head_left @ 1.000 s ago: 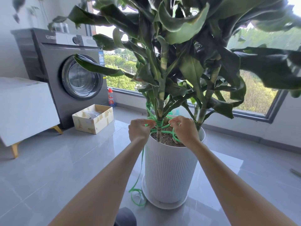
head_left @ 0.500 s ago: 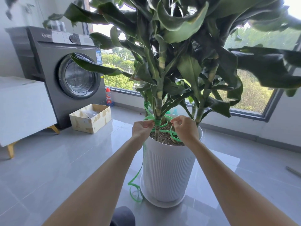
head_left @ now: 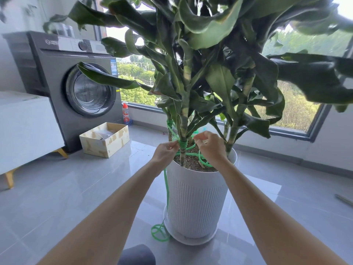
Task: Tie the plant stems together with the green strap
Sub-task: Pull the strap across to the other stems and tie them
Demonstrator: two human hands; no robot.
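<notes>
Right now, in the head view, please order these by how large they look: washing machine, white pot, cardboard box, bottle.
1. washing machine
2. white pot, though it is nearer the camera, which enlarges it
3. cardboard box
4. bottle, clearly the smallest

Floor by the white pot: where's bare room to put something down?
Bare tiles lie between the cardboard box and the white pot, and right of the pot towards the window. Crowded: above the soil, where stems, green strap, left hand and right hand meet.
</notes>
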